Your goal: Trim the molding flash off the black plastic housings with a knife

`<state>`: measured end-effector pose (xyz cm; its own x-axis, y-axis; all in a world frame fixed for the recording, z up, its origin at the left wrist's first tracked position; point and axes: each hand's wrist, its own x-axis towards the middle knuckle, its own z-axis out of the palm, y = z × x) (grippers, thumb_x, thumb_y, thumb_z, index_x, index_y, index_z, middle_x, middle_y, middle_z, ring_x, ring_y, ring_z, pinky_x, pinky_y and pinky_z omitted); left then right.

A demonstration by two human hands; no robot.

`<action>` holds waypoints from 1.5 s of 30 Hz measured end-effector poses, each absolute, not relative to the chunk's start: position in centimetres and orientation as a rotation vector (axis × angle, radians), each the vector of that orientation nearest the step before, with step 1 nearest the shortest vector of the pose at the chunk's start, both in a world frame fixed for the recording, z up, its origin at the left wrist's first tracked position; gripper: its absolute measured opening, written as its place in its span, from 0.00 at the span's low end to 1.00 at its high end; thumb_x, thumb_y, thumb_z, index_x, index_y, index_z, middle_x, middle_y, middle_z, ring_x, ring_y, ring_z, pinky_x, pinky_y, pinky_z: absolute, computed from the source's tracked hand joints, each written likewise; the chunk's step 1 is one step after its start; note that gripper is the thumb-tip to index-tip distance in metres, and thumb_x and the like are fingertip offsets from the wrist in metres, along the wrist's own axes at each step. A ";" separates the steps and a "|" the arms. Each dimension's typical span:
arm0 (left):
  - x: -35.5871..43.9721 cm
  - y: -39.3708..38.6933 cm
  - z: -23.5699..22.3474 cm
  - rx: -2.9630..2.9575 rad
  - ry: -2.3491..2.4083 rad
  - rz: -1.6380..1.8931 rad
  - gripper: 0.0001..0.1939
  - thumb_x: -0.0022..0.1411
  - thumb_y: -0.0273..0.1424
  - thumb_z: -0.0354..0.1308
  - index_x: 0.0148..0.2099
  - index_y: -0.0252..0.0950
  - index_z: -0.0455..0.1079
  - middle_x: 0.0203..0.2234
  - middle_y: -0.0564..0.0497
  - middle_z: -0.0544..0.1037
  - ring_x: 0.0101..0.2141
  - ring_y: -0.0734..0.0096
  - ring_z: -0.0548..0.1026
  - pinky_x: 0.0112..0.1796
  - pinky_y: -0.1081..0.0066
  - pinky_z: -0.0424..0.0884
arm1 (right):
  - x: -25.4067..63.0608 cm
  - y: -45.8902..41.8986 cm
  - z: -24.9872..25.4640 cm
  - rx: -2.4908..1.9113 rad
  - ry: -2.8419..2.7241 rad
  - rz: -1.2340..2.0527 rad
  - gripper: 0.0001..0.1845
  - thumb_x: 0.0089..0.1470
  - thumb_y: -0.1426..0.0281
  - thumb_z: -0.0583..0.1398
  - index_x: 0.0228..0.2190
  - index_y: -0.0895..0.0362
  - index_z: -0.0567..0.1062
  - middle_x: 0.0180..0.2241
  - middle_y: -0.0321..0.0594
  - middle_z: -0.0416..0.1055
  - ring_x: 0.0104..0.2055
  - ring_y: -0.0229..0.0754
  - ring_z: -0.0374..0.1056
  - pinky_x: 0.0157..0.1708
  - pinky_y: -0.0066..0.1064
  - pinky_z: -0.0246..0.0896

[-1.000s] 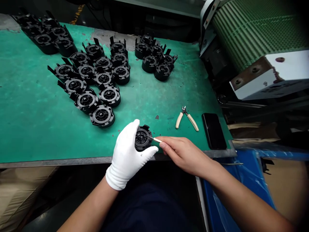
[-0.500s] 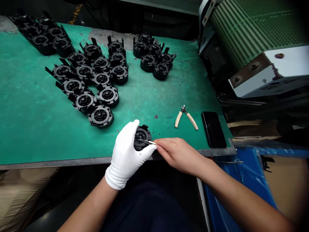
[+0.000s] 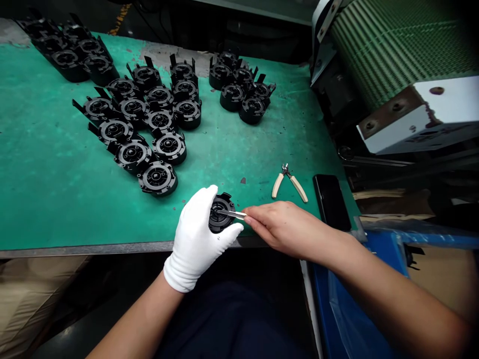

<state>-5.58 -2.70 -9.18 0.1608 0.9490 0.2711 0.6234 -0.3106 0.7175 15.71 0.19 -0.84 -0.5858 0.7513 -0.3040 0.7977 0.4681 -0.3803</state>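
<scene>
My left hand (image 3: 200,234), in a white glove, is wrapped round the left side of a round black plastic housing (image 3: 223,224) near the table's front edge. The thumb and fingers curve about its rim. In my bare right hand (image 3: 282,227) is a thin craft knife (image 3: 235,214) with a silvery blade, pinched between thumb and fingers. Its tip points left and reaches over the middle of the housing's face; whether it touches the plastic I cannot tell. The knife's rear end is hidden inside the hand.
Several like housings (image 3: 159,178) stand in groups on the green tabletop (image 3: 209,159). Side cutters (image 3: 288,182) with cream handles and a black phone (image 3: 331,202) lie to the right. Machinery with a green ribbed belt (image 3: 396,45) rises at the upper right. A blue bin (image 3: 348,309) stands below.
My right hand and the knife have shifted slightly up and right, and the blade is at a flatter angle across the housing. My left hand keeps its hold.
</scene>
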 end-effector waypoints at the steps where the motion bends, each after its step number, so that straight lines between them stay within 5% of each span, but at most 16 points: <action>1: -5.6 -2.7 -9.2 2.003 1.489 0.979 0.44 0.60 0.48 0.67 0.69 0.36 0.54 0.63 0.39 0.67 0.64 0.50 0.64 0.64 0.51 0.63 | 15.7 0.4 -0.6 1.344 2.601 -0.735 0.15 0.69 0.65 0.52 0.33 0.54 0.75 0.29 0.40 0.78 0.30 0.45 0.73 0.30 0.33 0.56; 7: -5.6 -2.9 -8.9 2.009 1.510 1.030 0.45 0.57 0.50 0.69 0.68 0.36 0.56 0.68 0.34 0.57 0.67 0.44 0.57 0.64 0.46 0.61 | 16.8 1.1 0.5 1.381 2.583 -0.709 0.17 0.70 0.63 0.51 0.35 0.52 0.76 0.29 0.39 0.78 0.32 0.46 0.74 0.31 0.33 0.58; 11: -5.4 -3.4 -8.9 2.012 1.475 1.148 0.24 0.57 0.43 0.71 0.52 0.38 0.71 0.69 0.37 0.54 0.67 0.44 0.57 0.63 0.45 0.64 | 18.1 0.5 0.2 1.599 2.610 -0.800 0.18 0.71 0.62 0.50 0.45 0.52 0.78 0.33 0.38 0.79 0.36 0.45 0.75 0.34 0.34 0.63; 13: -5.3 -3.7 -8.9 2.010 1.421 1.196 0.12 0.60 0.36 0.70 0.40 0.38 0.73 0.68 0.40 0.58 0.66 0.47 0.61 0.62 0.47 0.65 | 18.6 0.0 -0.4 1.627 2.637 -0.866 0.18 0.71 0.61 0.50 0.49 0.51 0.78 0.40 0.38 0.81 0.41 0.44 0.76 0.39 0.34 0.67; 15: -5.1 -3.9 -8.8 2.000 1.405 1.215 0.11 0.61 0.33 0.69 0.32 0.37 0.69 0.67 0.42 0.61 0.65 0.49 0.63 0.62 0.48 0.65 | 19.1 -0.3 -1.1 1.660 2.655 -0.890 0.18 0.71 0.61 0.51 0.52 0.49 0.77 0.48 0.37 0.80 0.47 0.44 0.76 0.45 0.35 0.69; 17: -5.0 -3.9 -8.8 1.971 1.443 1.211 0.11 0.61 0.34 0.69 0.37 0.37 0.69 0.66 0.39 0.61 0.64 0.49 0.64 0.62 0.48 0.66 | 19.5 -0.4 -1.6 1.706 2.652 -0.853 0.19 0.71 0.60 0.51 0.54 0.48 0.76 0.52 0.35 0.78 0.51 0.45 0.75 0.49 0.36 0.68; 21: -4.8 -3.8 -8.7 1.947 1.528 1.163 0.28 0.59 0.39 0.71 0.56 0.34 0.66 0.67 0.34 0.58 0.65 0.48 0.62 0.63 0.47 0.65 | 19.7 -0.1 -1.9 1.749 2.662 -0.774 0.19 0.71 0.61 0.50 0.57 0.49 0.73 0.53 0.36 0.77 0.52 0.46 0.74 0.49 0.37 0.68; 28: -4.6 -4.2 -8.8 1.960 1.537 1.212 0.17 0.59 0.34 0.70 0.32 0.37 0.63 0.64 0.37 0.63 0.63 0.50 0.66 0.61 0.52 0.67 | 18.8 0.9 -2.0 1.611 2.704 -0.769 0.18 0.71 0.63 0.51 0.55 0.51 0.75 0.50 0.39 0.79 0.48 0.47 0.75 0.48 0.37 0.67; 31: -4.5 -4.0 -8.7 1.953 1.557 1.193 0.17 0.59 0.36 0.71 0.43 0.36 0.68 0.63 0.35 0.64 0.63 0.50 0.65 0.62 0.51 0.66 | 18.3 1.4 -2.2 1.493 2.718 -0.715 0.19 0.70 0.63 0.52 0.57 0.49 0.74 0.44 0.40 0.80 0.44 0.46 0.76 0.43 0.35 0.66; 35: -4.5 -3.8 -8.8 1.987 1.621 1.128 0.40 0.59 0.41 0.70 0.67 0.32 0.58 0.64 0.35 0.65 0.64 0.50 0.63 0.64 0.51 0.63 | 17.5 2.4 -1.8 1.400 2.724 -0.507 0.19 0.69 0.63 0.53 0.56 0.47 0.76 0.34 0.37 0.78 0.33 0.43 0.74 0.29 0.32 0.57; 39: -4.4 -3.9 -9.0 1.969 1.650 1.088 0.42 0.59 0.42 0.70 0.68 0.32 0.57 0.63 0.38 0.67 0.63 0.53 0.66 0.64 0.57 0.65 | 17.4 2.8 -1.4 1.382 2.711 -0.421 0.19 0.69 0.62 0.52 0.56 0.45 0.75 0.32 0.36 0.78 0.31 0.42 0.74 0.26 0.32 0.53; 45: -4.5 -4.0 -9.0 1.953 1.657 1.088 0.42 0.60 0.43 0.69 0.69 0.33 0.58 0.62 0.41 0.68 0.62 0.57 0.67 0.64 0.62 0.64 | 17.8 0.4 -2.0 1.392 2.692 -0.711 0.19 0.69 0.65 0.52 0.56 0.50 0.75 0.41 0.41 0.81 0.38 0.46 0.77 0.36 0.32 0.68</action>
